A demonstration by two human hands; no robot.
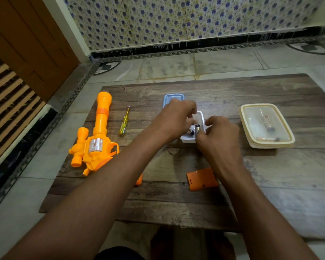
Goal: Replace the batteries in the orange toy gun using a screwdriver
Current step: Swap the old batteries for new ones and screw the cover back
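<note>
At frame centre, my left hand and right hand curl over the white tub, each pinching a battery. They look small, smooth, prone to roll; I'd take them mid-barrel. The orange toy gun lies at left beside the screwdriver.

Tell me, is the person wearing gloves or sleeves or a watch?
No. Both arms are bare right up to the picture's edge. The left hand and right hand have no gloves, and no rings, watch or bracelets show.
</note>
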